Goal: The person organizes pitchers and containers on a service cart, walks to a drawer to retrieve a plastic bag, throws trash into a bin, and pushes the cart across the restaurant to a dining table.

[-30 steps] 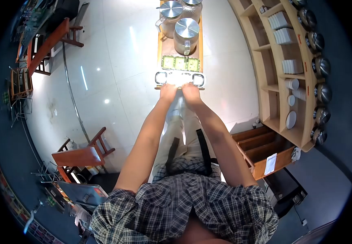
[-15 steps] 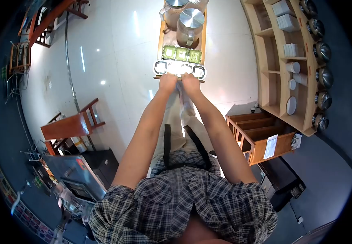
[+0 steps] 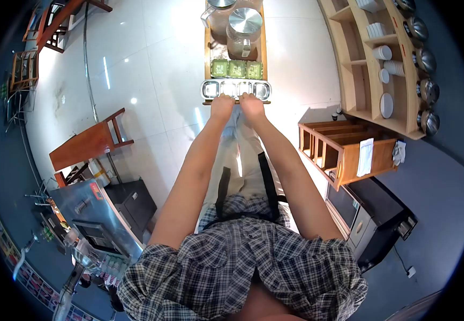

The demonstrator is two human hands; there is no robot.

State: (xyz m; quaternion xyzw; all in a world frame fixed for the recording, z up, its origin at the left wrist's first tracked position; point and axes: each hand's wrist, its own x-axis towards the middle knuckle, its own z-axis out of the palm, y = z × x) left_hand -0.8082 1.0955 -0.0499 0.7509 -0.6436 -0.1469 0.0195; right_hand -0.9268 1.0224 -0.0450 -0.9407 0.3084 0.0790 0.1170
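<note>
Both my arms reach straight ahead to the near end of a long wooden cart. My left hand and my right hand sit close together there, fingers curled over its near edge, beside a steel tray of compartments. Just beyond the tray stand three green square containers in a row. Behind them is a clear pitcher with a steel lid, holding something brownish. Another lidded pitcher stands farther back, partly cut off. The cart's underside is hidden.
On the right are wooden shelves with white dishes, a slatted wooden cabinet and a black appliance. To the left lie a wooden bench, a steel-fronted unit and a black box. Shiny pale tiles cover the floor.
Shelves, cabinet and bench have shifted upward in view, while the cart stays at my hands, so I have moved backward with it. Glare on the steel tray has faded. My legs have changed stance.
</note>
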